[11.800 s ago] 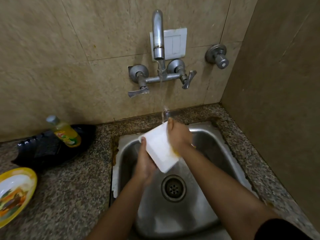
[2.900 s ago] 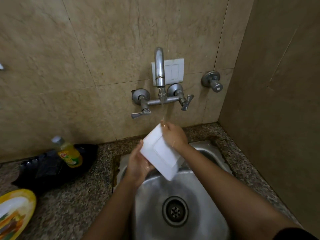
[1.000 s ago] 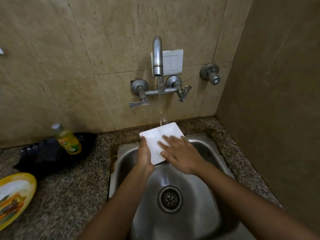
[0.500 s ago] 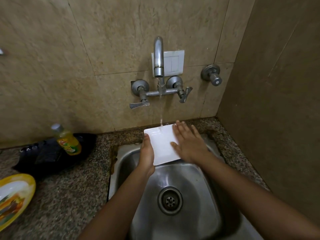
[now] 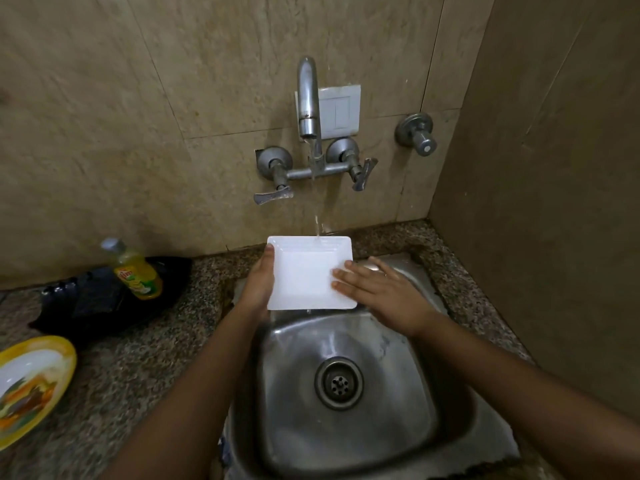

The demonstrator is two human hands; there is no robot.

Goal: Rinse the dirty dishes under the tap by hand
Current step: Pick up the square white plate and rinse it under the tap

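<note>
The white square plate (image 5: 304,271) was held face-up over the back of the sink (image 5: 294,375), the stream from the tap (image 5: 308,98) striking its far rim. The left grip (image 5: 258,285) clasped the plate's left edge, thumb on the rim. The right grip (image 5: 377,292) lay wide, straight fingers resting on the plate's right side.

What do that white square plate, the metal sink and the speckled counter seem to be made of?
The white square plate is smooth, glossy and opaque with a raised rim: likely glazed ceramic, possibly melamine. The grey sink basin looks like stainless steel, brushed, with dull reflections. The speckled counter looks like polished granite, with mixed brown, black and grey grains.
</note>
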